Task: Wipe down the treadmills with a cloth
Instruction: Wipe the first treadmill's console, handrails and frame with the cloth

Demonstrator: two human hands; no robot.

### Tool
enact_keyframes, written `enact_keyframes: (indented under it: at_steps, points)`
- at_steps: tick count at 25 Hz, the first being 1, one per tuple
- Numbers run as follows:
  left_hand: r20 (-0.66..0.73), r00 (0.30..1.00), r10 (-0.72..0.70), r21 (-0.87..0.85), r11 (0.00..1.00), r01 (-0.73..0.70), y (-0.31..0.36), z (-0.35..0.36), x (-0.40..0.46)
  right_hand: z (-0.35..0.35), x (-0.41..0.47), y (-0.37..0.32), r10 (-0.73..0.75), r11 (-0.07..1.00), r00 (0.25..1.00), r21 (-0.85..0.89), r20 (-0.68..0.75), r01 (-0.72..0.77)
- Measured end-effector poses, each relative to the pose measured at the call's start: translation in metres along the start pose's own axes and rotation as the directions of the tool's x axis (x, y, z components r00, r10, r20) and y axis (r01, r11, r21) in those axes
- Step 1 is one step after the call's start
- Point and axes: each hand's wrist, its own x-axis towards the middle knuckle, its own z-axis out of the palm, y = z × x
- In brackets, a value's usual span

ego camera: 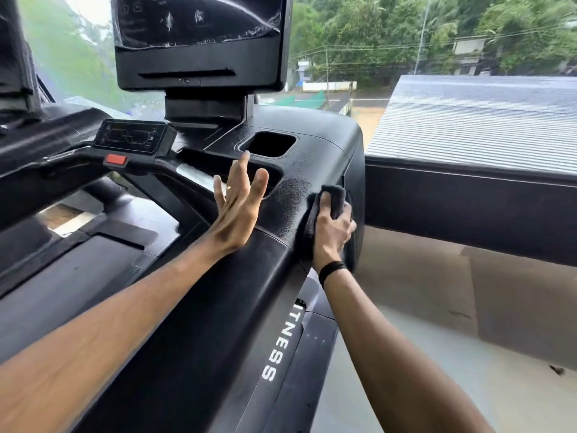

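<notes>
— Two bare hands are at work on the black treadmill console. What is the right hand doing?

— It holds a dark cloth against the console's right-hand corner, where the top rounds over into the side. The thumb lies over the near face of the cloth, the other fingers curl round its far edge, so the hand is clamped on the cloth. The forearm rises from low on the right, and a black band circles the wrist.

— And the left hand?

— Its fingers are straight and spread apart, gripping nothing. The heel of the palm sits on the console's near edge, left of the cloth; the fingertips point toward the rectangular cup recess in the console top. I cannot tell whether the fingers touch the surface or hover just above it. A ring shows on one finger. The forearm comes in from the lower left, slanting up across the treadmill's side arm.

— What else stands round the console?

— A display screen rises behind it on a stout neck, with torn plastic film over the glass. Left of the console sit a small control panel and a red stop button. Below the console, white letters reading "ITNESS" run down the arm.
</notes>
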Motion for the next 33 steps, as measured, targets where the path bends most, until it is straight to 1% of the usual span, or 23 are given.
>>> enact_keyframes:
  at_steps: [2, 3, 4, 5, 6, 7, 8, 10, 12, 14, 17, 18, 20, 21, 23, 25, 26, 27, 28, 29, 30, 31, 33]
  points:
    - [-0.01, 1.0, -0.018, -0.028, 0.999, 0.018, -0.002, 0.001, 0.0, -0.006, -0.027, 0.023, 0.177, 0.98, 0.984, 0.092, -0.012, -0.176]
    - [-0.024, 0.999, -0.027, -0.035, 0.999, 0.026, -0.001, 0.001, 0.001, -0.008, -0.051, 0.033, 0.191, 0.977, 0.981, 0.101, -0.02, -0.188]
    - [-0.035, 0.999, -0.03, -0.037, 0.999, 0.029, -0.001, 0.002, 0.002, -0.011, -0.079, 0.038, 0.118, 0.99, 0.993, 0.085, -0.03, -0.115]
    - [-0.042, 0.999, -0.029, -0.037, 0.999, 0.027, 0.0, 0.002, 0.002, -0.014, -0.106, 0.036, -0.044, 0.998, 0.998, 0.044, -0.036, 0.046]
    - [-0.043, 0.999, -0.026, -0.036, 0.999, 0.025, 0.0, 0.001, 0.002, -0.017, -0.124, 0.03, -0.233, 0.972, 0.972, -0.035, -0.005, 0.233]
    - [-0.046, 0.999, -0.019, -0.034, 0.999, 0.018, -0.001, 0.001, 0.002, -0.016, -0.127, 0.02, -0.406, 0.901, 0.91, -0.132, 0.079, 0.413]
    - [-0.061, 0.998, -0.011, -0.036, 0.999, 0.009, -0.003, 0.001, 0.003, -0.01, -0.117, 0.008, -0.545, 0.788, 0.818, -0.221, 0.186, 0.575]
    - [-0.129, 0.991, -0.029, -0.068, 0.997, 0.02, -0.007, 0.002, 0.009, 0.007, -0.077, -0.02, -0.65, 0.569, 0.664, -0.343, 0.37, 0.747]
    - [-0.146, 0.989, -0.026, -0.073, 0.997, 0.015, -0.007, 0.007, 0.021, 0.025, -0.03, -0.044, -0.638, 0.481, 0.636, -0.421, 0.434, 0.769]
    - [-0.08, 0.995, 0.065, 0.006, 0.998, -0.064, -0.003, 0.013, 0.031, 0.036, 0.012, -0.057, -0.59, 0.534, 0.704, -0.463, 0.394, 0.707]
    - [-0.038, 0.989, 0.143, 0.077, 0.987, -0.14, -0.002, 0.017, 0.04, 0.038, 0.064, -0.057, -0.496, 0.74, 0.844, -0.407, 0.206, 0.535]
    - [-0.034, 0.99, 0.14, 0.083, 0.987, -0.137, -0.003, 0.017, 0.042, 0.036, 0.076, -0.054, -0.436, 0.823, 0.889, -0.339, 0.139, 0.456]
    - [-0.022, 0.99, 0.138, 0.098, 0.986, -0.136, -0.004, 0.018, 0.042, 0.027, 0.092, -0.038, -0.212, 0.958, 0.977, -0.192, 0.029, 0.214]
    - [-0.022, 0.989, 0.145, 0.105, 0.984, -0.142, -0.003, 0.018, 0.041, 0.022, 0.094, -0.028, -0.065, 0.991, 0.998, -0.117, 0.006, 0.065]
    - [-0.006, 0.988, 0.152, 0.112, 0.982, -0.15, -0.002, 0.018, 0.042, 0.013, 0.081, -0.007, 0.165, 0.986, 0.986, -0.009, -0.016, -0.165]
    - [0.014, 0.985, 0.17, 0.121, 0.978, -0.17, -0.003, 0.017, 0.042, 0.007, 0.049, 0.006, 0.222, 0.975, 0.974, 0.024, -0.042, -0.221]
    - [0.02, 0.983, 0.183, 0.123, 0.975, -0.184, -0.004, 0.017, 0.041, 0.006, 0.028, 0.008, 0.17, 0.985, 0.984, 0.015, -0.052, -0.17]
    - [0.029, 0.98, 0.196, 0.121, 0.973, -0.198, -0.004, 0.017, 0.042, 0.006, 0.006, 0.007, 0.037, 0.999, 0.997, -0.015, -0.064, -0.038]
    - [0.038, 0.978, 0.207, 0.114, 0.971, -0.21, -0.005, 0.018, 0.044, 0.006, -0.012, 0.002, -0.174, 0.982, 0.983, -0.084, -0.053, 0.169]
    - [0.046, 0.975, 0.216, 0.106, 0.97, -0.22, -0.004, 0.019, 0.047, 0.006, -0.023, -0.006, -0.388, 0.902, 0.921, -0.197, 0.022, 0.385]
    - [0.042, 0.972, 0.232, 0.107, 0.966, -0.235, -0.004, 0.02, 0.051, 0.009, -0.025, -0.017, -0.541, 0.768, 0.825, -0.305, 0.163, 0.564]
    - [0.021, 0.969, 0.247, 0.119, 0.961, -0.248, -0.004, 0.02, 0.057, 0.013, -0.017, -0.028, -0.617, 0.629, 0.726, -0.363, 0.303, 0.687]
    - [-0.051, 0.968, 0.246, 0.16, 0.959, -0.235, -0.007, 0.022, 0.078, 0.024, 0.012, -0.05, -0.633, 0.472, 0.613, -0.392, 0.473, 0.79]
